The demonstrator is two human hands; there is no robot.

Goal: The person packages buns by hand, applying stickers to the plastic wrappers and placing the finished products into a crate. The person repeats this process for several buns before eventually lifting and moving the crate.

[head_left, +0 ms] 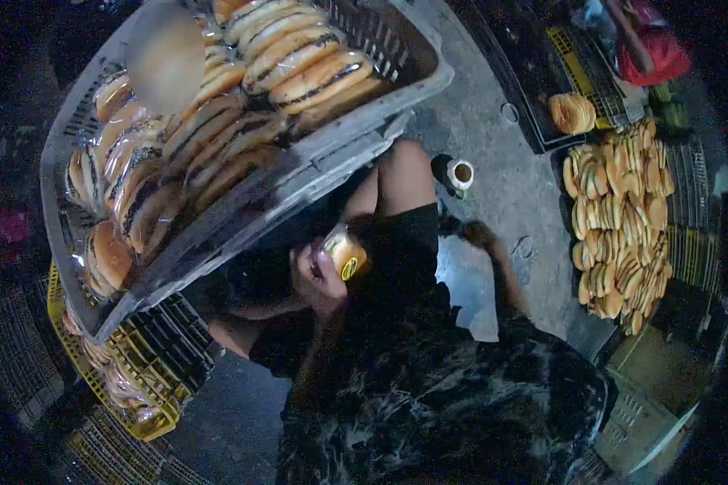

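In the head view, my left hand (319, 277) is closed around a bun in a clear wrapper (346, 257). A round yellow and black sticker is on the wrapper. The bun is in front of my lap, below the edge of a grey plastic crate (299, 166) full of wrapped buns with dark filling (218, 137). On my other side, my right hand (480, 234) is low beside my thigh, at the top end of a pale bluish plastic sheet or bag (467, 283). Shadow hides its fingers, and I cannot make out whether it grips anything.
A cup of dark liquid (462, 173) stands on the floor past my knee. Many unwrapped buns (620, 222) are stacked at right, near a black crate (534, 97). A yellow crate (150, 372) with wrapped buns sits lower left. Part of a person in red (653, 58) shows at upper right.
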